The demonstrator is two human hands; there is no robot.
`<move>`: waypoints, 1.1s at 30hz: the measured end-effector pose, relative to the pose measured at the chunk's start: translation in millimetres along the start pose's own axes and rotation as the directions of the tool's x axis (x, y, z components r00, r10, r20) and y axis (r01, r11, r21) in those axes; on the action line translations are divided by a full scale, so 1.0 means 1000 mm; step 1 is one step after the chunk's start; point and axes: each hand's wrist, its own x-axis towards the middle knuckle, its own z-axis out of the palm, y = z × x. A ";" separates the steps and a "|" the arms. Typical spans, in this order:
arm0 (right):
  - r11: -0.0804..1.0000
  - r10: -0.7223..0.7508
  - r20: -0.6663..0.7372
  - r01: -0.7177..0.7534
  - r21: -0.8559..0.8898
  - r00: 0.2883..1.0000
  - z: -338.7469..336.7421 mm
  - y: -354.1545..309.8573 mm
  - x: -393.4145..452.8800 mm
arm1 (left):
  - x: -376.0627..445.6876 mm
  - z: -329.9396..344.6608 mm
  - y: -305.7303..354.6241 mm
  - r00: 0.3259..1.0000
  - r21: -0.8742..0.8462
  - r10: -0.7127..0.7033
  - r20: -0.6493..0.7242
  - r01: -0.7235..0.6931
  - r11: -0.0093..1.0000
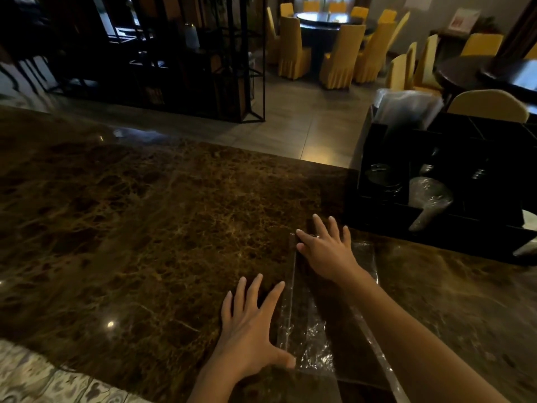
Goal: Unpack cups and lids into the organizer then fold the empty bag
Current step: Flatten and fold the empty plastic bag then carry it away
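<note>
A clear plastic bag (312, 338) lies flat on the dark marble counter (145, 228), stretching from the near edge toward the organizer. My right hand (328, 251) rests palm-down on its far end, fingers spread. My left hand (250, 327) lies flat on the counter at the bag's left edge, thumb touching the plastic. The black organizer (377, 216) stands at the right; in its compartments sit a stack of dark lids (380, 175) and a wrapped sleeve of clear cups (428, 199).
More clear plastic wrapping (406, 107) sticks up behind the organizer. Beyond the counter are a tiled floor, a black metal shelf (203, 68) and dining tables with yellow-covered chairs (340, 59). A patterned strip (35, 376) borders the counter's near left corner.
</note>
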 end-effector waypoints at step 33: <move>0.219 0.313 0.373 -0.449 0.866 0.873 -0.051 0.088 -0.091 | 0.124 -0.100 0.045 0.904 -0.520 0.088 -0.419 -0.319 0.793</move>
